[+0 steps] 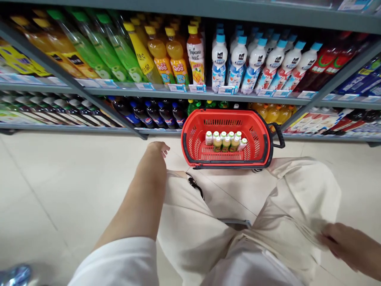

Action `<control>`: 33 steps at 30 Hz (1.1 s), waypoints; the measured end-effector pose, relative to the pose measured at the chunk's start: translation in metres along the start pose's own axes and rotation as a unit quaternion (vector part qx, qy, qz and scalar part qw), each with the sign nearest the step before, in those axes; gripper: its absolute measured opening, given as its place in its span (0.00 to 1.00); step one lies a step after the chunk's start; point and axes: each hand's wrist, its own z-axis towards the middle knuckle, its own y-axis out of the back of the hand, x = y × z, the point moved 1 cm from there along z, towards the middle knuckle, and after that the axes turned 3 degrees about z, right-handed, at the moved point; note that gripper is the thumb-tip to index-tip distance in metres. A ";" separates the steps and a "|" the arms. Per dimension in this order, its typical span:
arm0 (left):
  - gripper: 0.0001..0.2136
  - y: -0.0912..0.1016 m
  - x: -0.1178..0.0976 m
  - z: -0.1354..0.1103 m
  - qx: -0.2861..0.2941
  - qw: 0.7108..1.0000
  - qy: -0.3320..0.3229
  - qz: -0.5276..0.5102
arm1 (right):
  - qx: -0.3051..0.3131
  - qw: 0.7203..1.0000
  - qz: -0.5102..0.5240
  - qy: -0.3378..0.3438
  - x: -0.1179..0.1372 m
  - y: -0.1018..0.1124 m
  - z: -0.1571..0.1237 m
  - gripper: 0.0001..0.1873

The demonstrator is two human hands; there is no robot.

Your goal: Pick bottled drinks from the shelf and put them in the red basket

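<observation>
My left hand [160, 147] hangs at the end of my stretched-out arm, left of the red shopping basket [190, 155] and apart from it. Its few visible fingers are loosely bent, slightly apart, and hold nothing that I can see. Inside the basket stand several small bottles [226, 143] with white and green caps; one at the right leans. My right hand [342, 242], slightly blurred, is closed on the cloth of my beige trousers [309, 190] and pulls it into folds.
Behind the basket are shelves of drinks: white bottles with blue caps [238, 59], orange Qoo bottles [177, 55] and dark Pepsi bottles [154, 115] lower down. The basket's black handle [278, 136] juts right. A grey-edged seat [238, 223] shows between my legs. Blue-clear plastic [18, 275] lies at lower left.
</observation>
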 end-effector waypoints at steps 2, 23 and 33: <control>0.18 0.000 -0.001 -0.005 0.004 1.000 0.001 -0.007 | -0.025 0.999 -0.028 0.034 0.061 0.020 0.010 0.22; 0.14 0.019 -0.056 -0.109 -0.086 0.995 -0.042 -0.005 | 0.025 0.811 0.025 0.584 0.374 -0.029 0.030 0.15; 0.26 -0.061 0.027 -0.355 -0.304 0.941 -0.141 0.045 | 0.042 0.762 0.084 0.640 0.367 -0.045 0.002 0.13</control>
